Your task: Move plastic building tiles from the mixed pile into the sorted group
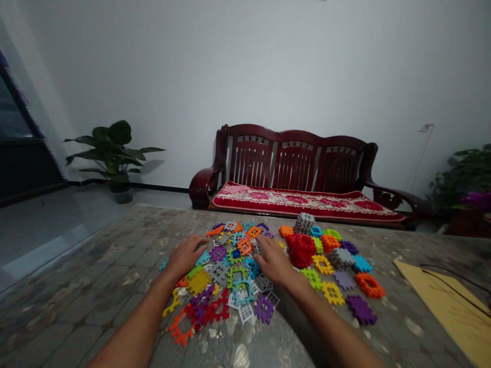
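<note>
A loose, mixed heap of interlocking plastic building tiles lies before me, among them a yellow tile [199,281], a green frame tile [237,276] and an orange window tile [244,246]. My left hand [186,256] rests along the heap's left edge, fingers stretched out and thumb apart, holding nothing that I can see. On the opposite edge is my right hand [273,258], its thumb spread away from the fingers. Its fingertips reach the tiles near a grey piece [256,247], and no tile is visibly gripped. Red tiles [217,309] and a purple tile [264,308] lie at the near side.
Right of the heap sit a stacked red block [301,250], a grey cube [305,223] and several separate tiles, including a purple tile [361,309]. A yellow sheet [441,301] with a black cable lies farther right. Beyond the patterned table [115,286] stands a wooden bench [295,163].
</note>
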Demonstrator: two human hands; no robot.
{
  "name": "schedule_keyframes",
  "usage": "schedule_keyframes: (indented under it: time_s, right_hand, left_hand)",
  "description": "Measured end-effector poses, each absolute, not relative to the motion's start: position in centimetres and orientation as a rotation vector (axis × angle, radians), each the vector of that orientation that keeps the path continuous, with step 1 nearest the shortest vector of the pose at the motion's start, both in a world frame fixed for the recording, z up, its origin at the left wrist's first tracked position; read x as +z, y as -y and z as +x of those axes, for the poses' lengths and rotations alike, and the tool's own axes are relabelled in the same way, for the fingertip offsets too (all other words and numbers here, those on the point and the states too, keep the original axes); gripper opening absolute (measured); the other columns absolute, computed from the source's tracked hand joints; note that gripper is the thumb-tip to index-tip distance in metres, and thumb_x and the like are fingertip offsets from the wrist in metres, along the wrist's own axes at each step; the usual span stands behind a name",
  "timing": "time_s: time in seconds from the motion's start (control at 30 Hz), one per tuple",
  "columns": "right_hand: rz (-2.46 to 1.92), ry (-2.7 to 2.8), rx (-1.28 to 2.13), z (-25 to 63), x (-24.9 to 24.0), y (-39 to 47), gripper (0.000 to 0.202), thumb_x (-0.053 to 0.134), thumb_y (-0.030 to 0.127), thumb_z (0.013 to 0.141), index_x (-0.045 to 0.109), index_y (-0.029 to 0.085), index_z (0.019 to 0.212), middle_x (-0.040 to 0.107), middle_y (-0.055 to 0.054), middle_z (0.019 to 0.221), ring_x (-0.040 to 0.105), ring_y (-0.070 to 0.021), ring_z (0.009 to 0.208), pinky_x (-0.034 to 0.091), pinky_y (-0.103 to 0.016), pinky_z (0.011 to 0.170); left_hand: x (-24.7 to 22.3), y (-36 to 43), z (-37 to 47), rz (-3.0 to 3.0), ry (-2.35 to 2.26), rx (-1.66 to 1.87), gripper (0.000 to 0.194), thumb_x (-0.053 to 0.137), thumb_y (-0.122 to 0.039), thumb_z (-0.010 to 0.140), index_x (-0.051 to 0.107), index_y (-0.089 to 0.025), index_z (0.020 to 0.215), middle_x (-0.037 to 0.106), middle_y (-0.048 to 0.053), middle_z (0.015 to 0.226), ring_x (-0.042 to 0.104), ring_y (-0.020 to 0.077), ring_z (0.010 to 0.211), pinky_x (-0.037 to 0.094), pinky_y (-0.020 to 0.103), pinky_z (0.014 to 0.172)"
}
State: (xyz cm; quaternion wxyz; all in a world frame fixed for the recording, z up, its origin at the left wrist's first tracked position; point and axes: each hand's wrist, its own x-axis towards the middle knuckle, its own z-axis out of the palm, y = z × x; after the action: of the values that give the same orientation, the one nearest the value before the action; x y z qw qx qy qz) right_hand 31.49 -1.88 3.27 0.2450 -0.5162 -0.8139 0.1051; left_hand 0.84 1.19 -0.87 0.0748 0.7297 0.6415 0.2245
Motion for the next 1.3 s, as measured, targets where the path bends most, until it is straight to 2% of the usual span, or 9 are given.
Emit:
schedule_keyframes:
  time_s: [0.07, 0.17, 0.3, 0.43, 0.6, 0.77, 1.0, 1.17, 1.3]
  right_hand:
    - [-1.554, 2.22, 0.237, 30.3, 2.6, 1.7, 0.044, 0.053, 0.027, 0.09, 0.052, 0.018, 0.133, 0.051, -0.016, 0.14, 0.044, -0.0306, 0.131, 0.033, -0.046, 0.11]
    - [-1.637, 2.254, 0.259, 29.2, 2.4, 1.7, 0.037, 0.048, 0.03, 0.094, 0.055, 0.017, 0.127, 0.055, -0.017, 0.134, 0.049, -0.0302, 0.125, 0.036, -0.045, 0.105]
    - [-1.472, 2.358, 0.329, 28.4, 2.3, 2.0, 0.028, 0.046, 0.029, 0.095, 0.06, 0.021, 0.118, 0.062, -0.01, 0.126, 0.055, -0.0232, 0.117, 0.039, -0.035, 0.1]
    - [-1.469, 2.281, 0.286, 28.6, 2.1, 1.0, 0.03, 0.045, 0.019, 0.093, 0.063, 0.023, 0.116, 0.066, -0.005, 0.121, 0.057, -0.0192, 0.114, 0.039, -0.029, 0.098]
    - [-1.88, 2.062, -0.021, 29.6, 2.2, -1.9, 0.043, 0.045, 0.015, 0.089, 0.054, 0.016, 0.131, 0.055, -0.015, 0.136, 0.047, -0.0276, 0.127, 0.036, -0.038, 0.103]
    - [-2.068, 2.03, 0.019, 29.8, 2.4, -3.3, 0.045, 0.049, 0.019, 0.086, 0.052, 0.011, 0.131, 0.065, -0.02, 0.117, 0.059, -0.0313, 0.11, 0.044, -0.042, 0.09]
    - [-2.058, 2.007, 0.031, 29.8, 2.7, -3.6, 0.038, 0.058, 0.024, 0.079, 0.061, 0.015, 0.116, 0.065, -0.017, 0.114, 0.06, -0.0291, 0.106, 0.047, -0.038, 0.086]
    - [-1.96, 2.019, 0.026, 30.0, 2.6, -3.3, 0.046, 0.055, 0.014, 0.079, 0.058, 0.019, 0.124, 0.061, -0.013, 0.118, 0.062, -0.0247, 0.101, 0.048, -0.033, 0.083]
    - [-1.663, 2.083, 0.09, 30.4, 1.8, -2.3, 0.052, 0.051, 0.008, 0.079, 0.056, 0.023, 0.128, 0.061, -0.008, 0.121, 0.059, -0.0212, 0.108, 0.047, -0.031, 0.091]
  left_hand:
    - [-1.1, -1.3, 0.7, 2.199, -1.916, 0.682, 0.036, 0.043, -0.036, 0.089, 0.07, -0.023, 0.11, 0.066, 0.008, 0.125, 0.059, 0.026, 0.117, 0.042, 0.042, 0.103]
    - [-1.4, -1.5, 0.6, 2.196, -1.907, 0.711, 0.035, 0.045, -0.035, 0.088, 0.071, -0.024, 0.109, 0.067, 0.007, 0.124, 0.059, 0.0263, 0.116, 0.042, 0.042, 0.103]
    - [-1.4, -1.5, 0.6, 2.186, -1.907, 0.708, 0.035, 0.045, -0.035, 0.088, 0.07, -0.025, 0.11, 0.067, 0.006, 0.123, 0.059, 0.0259, 0.116, 0.043, 0.04, 0.101]
    - [-1.3, -1.4, 0.6, 2.197, -1.918, 0.691, 0.035, 0.045, -0.034, 0.088, 0.07, -0.024, 0.11, 0.067, 0.006, 0.124, 0.059, 0.0257, 0.116, 0.043, 0.04, 0.101]
    - [-0.7, -1.2, 0.9, 2.183, -1.927, 0.653, 0.036, 0.042, -0.034, 0.089, 0.07, -0.024, 0.11, 0.067, 0.006, 0.124, 0.059, 0.0259, 0.117, 0.043, 0.041, 0.102]
    - [-0.3, -1.1, 1.1, 2.176, -1.937, 0.649, 0.036, 0.043, -0.034, 0.087, 0.071, -0.024, 0.107, 0.068, 0.005, 0.122, 0.06, 0.0249, 0.115, 0.044, 0.038, 0.1]
    - [-0.1, -1.1, 1.1, 2.181, -1.934, 0.634, 0.037, 0.042, -0.034, 0.087, 0.071, -0.024, 0.109, 0.069, 0.006, 0.121, 0.06, 0.0249, 0.114, 0.044, 0.038, 0.099]
    - [-0.6, -1.3, 0.9, 2.187, -1.91, 0.68, 0.036, 0.043, -0.035, 0.088, 0.071, -0.025, 0.108, 0.069, 0.005, 0.121, 0.06, 0.0243, 0.114, 0.044, 0.038, 0.1]
    - [-1.1, -1.4, 0.8, 2.175, -1.931, 0.698, 0.033, 0.046, -0.034, 0.088, 0.071, -0.026, 0.108, 0.069, 0.004, 0.122, 0.059, 0.0235, 0.115, 0.043, 0.038, 0.101]
